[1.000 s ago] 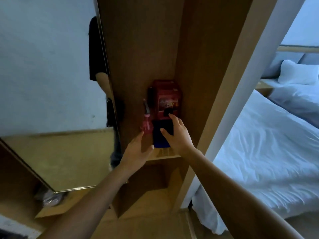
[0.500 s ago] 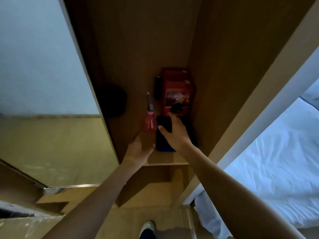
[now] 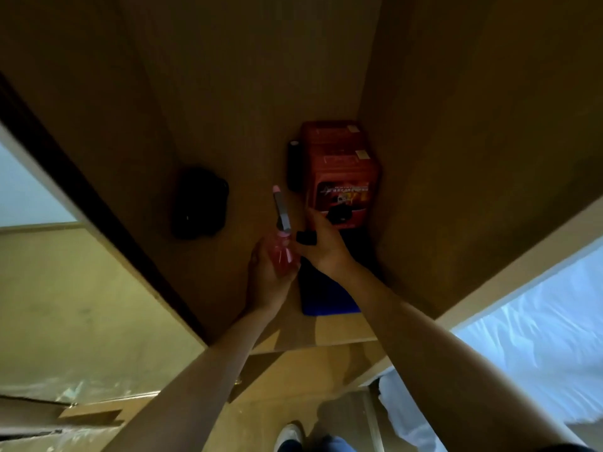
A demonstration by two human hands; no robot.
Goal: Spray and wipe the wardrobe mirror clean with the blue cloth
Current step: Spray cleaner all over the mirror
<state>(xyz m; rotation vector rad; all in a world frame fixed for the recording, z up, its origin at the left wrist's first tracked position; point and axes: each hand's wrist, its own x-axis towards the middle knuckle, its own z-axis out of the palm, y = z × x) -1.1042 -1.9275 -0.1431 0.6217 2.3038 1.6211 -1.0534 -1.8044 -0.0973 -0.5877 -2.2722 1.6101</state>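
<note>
Blue cloth (image 3: 326,296) | under right hand (image 3: 321,247) | left hand (image 3: 267,272) apparently holds spray bottle (image 3: 283,252)

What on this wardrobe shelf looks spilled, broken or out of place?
Nothing stands out. The pink spray bottle is upright in the left hand, the blue cloth lies flat under the right hand, and the red box looks intact.

Counted on the wardrobe shelf (image 3: 326,334): one pink spray bottle (image 3: 283,246), one blue cloth (image 3: 326,295), one red box (image 3: 339,171), one black object (image 3: 199,203) left of centre. Two hands: left (image 3: 267,275), right (image 3: 321,243). One shoe (image 3: 288,435) at bottom.
</note>
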